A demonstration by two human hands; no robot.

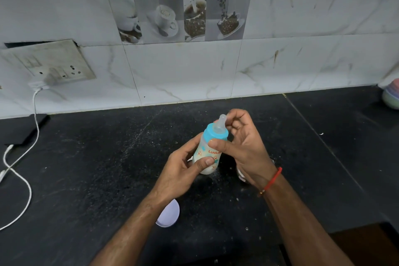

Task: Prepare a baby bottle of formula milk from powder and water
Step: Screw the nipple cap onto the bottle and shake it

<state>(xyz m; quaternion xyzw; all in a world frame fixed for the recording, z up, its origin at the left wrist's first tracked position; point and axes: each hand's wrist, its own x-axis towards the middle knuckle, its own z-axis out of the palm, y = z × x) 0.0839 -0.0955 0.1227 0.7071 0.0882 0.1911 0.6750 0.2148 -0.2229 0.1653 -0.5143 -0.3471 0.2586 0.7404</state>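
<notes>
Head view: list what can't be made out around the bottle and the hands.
- Baby bottle: the left hand and right hand cover much of its body, so the fill level is unclear.
- Brand print: right thumb cuts it off.
- Small item under the right wrist: mostly hidden, cannot be identified.
- Pale lid: left forearm covers part.
- Bowls: cut off by the right edge.

Dim, even light; wide-angle bending at edges; perhaps slight blur on the right hand (244,144).
</notes>
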